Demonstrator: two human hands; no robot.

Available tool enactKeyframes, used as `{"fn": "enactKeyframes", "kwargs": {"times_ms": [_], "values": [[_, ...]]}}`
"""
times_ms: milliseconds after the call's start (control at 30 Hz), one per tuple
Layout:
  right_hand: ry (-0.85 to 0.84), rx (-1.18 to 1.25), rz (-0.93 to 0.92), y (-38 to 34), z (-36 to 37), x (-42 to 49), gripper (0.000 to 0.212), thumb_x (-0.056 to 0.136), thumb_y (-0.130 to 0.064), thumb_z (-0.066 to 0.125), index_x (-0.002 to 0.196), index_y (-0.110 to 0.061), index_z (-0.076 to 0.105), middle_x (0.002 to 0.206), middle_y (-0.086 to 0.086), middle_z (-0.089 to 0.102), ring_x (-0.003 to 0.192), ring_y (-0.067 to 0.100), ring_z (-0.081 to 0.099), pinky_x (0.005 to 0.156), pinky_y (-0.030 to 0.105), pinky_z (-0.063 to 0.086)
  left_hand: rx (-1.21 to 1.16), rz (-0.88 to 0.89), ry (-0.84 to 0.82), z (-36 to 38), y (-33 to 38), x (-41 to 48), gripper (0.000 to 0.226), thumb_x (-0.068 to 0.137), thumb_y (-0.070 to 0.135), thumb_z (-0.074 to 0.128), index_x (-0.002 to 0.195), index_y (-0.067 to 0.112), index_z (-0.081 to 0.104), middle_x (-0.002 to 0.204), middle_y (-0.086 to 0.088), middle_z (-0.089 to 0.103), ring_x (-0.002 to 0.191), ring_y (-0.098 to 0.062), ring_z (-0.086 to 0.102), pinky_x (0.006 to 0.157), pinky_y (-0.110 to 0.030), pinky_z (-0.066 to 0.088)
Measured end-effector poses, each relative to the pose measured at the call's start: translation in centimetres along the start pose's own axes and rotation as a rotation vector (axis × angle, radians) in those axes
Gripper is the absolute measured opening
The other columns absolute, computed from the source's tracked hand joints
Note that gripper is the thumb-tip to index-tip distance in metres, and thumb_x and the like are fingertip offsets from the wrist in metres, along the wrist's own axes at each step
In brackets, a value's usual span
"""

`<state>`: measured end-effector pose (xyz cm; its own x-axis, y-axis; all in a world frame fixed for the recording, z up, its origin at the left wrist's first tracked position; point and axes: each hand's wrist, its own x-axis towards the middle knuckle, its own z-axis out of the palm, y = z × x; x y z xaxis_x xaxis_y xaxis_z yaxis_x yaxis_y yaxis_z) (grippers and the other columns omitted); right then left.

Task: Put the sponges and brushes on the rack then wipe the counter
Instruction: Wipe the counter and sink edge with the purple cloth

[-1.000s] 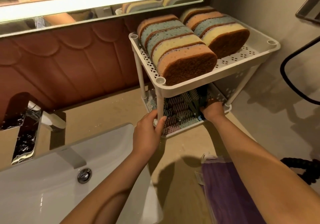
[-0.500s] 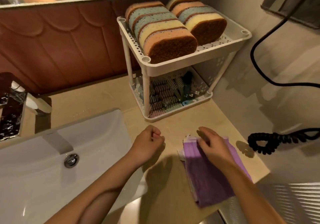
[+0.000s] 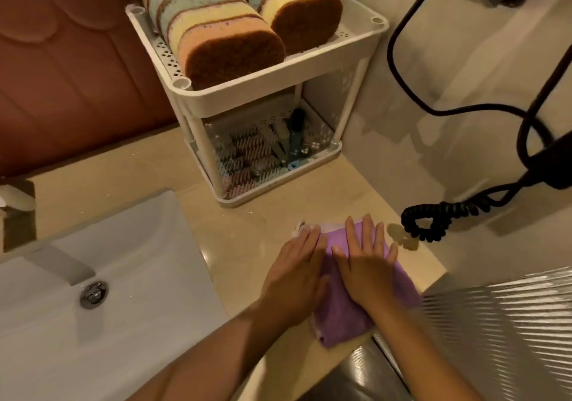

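On the counter (image 3: pixel 130 168), front right: a folded purple cloth (image 3: pixel 340 317).
Just changed: a second ago the hands were at the rack's lower shelf; now both lie on the cloth.
Left hand (image 3: pixel 294 273): flat, fingers extended, pressing — not gripping.
Right hand (image 3: pixel 366 264): likewise flat.
Rack (image 3: pixel 266 94): sponges (image 3: pixel 216 32) above, brushes (image 3: pixel 253 159) below — stowing looks done.
Meaning: wiping appears about to begin.

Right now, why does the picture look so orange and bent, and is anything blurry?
Head view: warm, dim light tints everything; the wide lens bows the rack and the counter edges; both hands on the purple cloth look slightly soft; glare streaks the ribbed metal at lower right.
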<state>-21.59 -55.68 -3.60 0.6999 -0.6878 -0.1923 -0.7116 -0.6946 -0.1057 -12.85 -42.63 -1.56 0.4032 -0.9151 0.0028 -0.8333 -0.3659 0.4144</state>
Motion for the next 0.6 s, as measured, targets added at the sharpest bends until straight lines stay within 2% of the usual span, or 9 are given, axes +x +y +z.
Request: {"fn": "enactKeyframes", "kwargs": {"times_ms": [67, 133, 300, 400, 467, 533, 600], "values": [[0.014, -0.006, -0.013, 0.2, 0.2, 0.6, 0.078, 0.093, -0.059, -0.001, 0.14, -0.015, 0.042, 0.145, 0.021, 0.04, 0.131, 0.043, 0.041, 0.098, 0.058, 0.038, 0.07, 0.035, -0.02, 0.8, 0.2, 0.7, 0.056, 0.083, 0.038, 0.044, 0.131, 0.009, 0.051, 0.137, -0.009, 0.052, 0.13, -0.024, 0.047, 0.105, -0.038, 0.041], [0.034, 0.007, -0.036, 0.2, 0.3, 1.2, 0.077, 0.093, -0.058, -0.001, 0.142, -0.013, 0.038, 0.147, 0.019, 0.038, 0.133, 0.041, 0.039, 0.103, 0.055, 0.035, 0.115, -0.004, -0.048, 1.5, -0.1, 1.1, 0.058, 0.082, 0.041, 0.042, 0.127, 0.007, 0.057, 0.132, -0.009, 0.057, 0.124, -0.024, 0.053, 0.099, -0.039, 0.045], [0.113, 0.056, -0.084, 0.2, 0.0, 4.1, 0.08, 0.094, -0.057, 0.004, 0.143, 0.0, 0.032, 0.147, 0.019, 0.038, 0.136, 0.036, 0.037, 0.11, 0.048, 0.032, 0.154, -0.074, -0.044, 2.4, -1.5, 3.0, 0.069, 0.084, 0.051, 0.036, 0.132, 0.004, 0.051, 0.137, -0.014, 0.052, 0.128, -0.026, 0.049, 0.1, -0.039, 0.043], [0.153, 0.053, -0.094, 0.0, 0.0, 6.1, 0.078, 0.094, -0.056, 0.01, 0.143, 0.001, 0.029, 0.149, 0.02, 0.034, 0.138, 0.032, 0.033, 0.114, 0.04, 0.017, 0.235, -0.094, -0.067, 2.3, -2.2, 4.7, 0.071, 0.083, 0.056, 0.035, 0.132, 0.009, 0.053, 0.136, -0.013, 0.054, 0.126, -0.026, 0.051, 0.099, -0.037, 0.043], [0.177, 0.079, -0.11, -0.3, -0.2, 7.4, 0.081, 0.088, -0.057, 0.018, 0.146, -0.001, 0.023, 0.153, 0.018, 0.025, 0.143, 0.03, 0.023, 0.116, 0.036, 0.01, 0.265, -0.101, -0.072, 2.1, -2.6, 5.7, 0.07, 0.083, 0.057, 0.034, 0.131, 0.01, 0.054, 0.135, -0.012, 0.055, 0.125, -0.025, 0.053, 0.098, -0.035, 0.043], [0.203, 0.109, -0.117, -0.5, -0.5, 8.6, 0.081, 0.085, -0.055, 0.023, 0.145, -0.002, 0.026, 0.152, 0.018, 0.027, 0.143, 0.031, 0.021, 0.118, 0.038, 0.015, 0.27, -0.1, -0.047, 2.2, -3.0, 6.9, 0.069, 0.083, 0.055, 0.032, 0.129, 0.009, 0.055, 0.135, -0.012, 0.055, 0.125, -0.025, 0.053, 0.098, -0.036, 0.044], [0.267, 0.105, -0.107, -0.8, -0.7, 9.5, 0.074, 0.085, -0.051, 0.032, 0.137, 0.001, 0.041, 0.139, 0.021, 0.045, 0.132, 0.036, 0.04, 0.112, 0.043, 0.032, 0.251, -0.097, -0.037, 1.8, -2.9, 8.0, 0.068, 0.086, 0.05, 0.027, 0.133, 0.006, 0.051, 0.14, -0.013, 0.05, 0.13, -0.025, 0.047, 0.104, -0.036, 0.038]]}}
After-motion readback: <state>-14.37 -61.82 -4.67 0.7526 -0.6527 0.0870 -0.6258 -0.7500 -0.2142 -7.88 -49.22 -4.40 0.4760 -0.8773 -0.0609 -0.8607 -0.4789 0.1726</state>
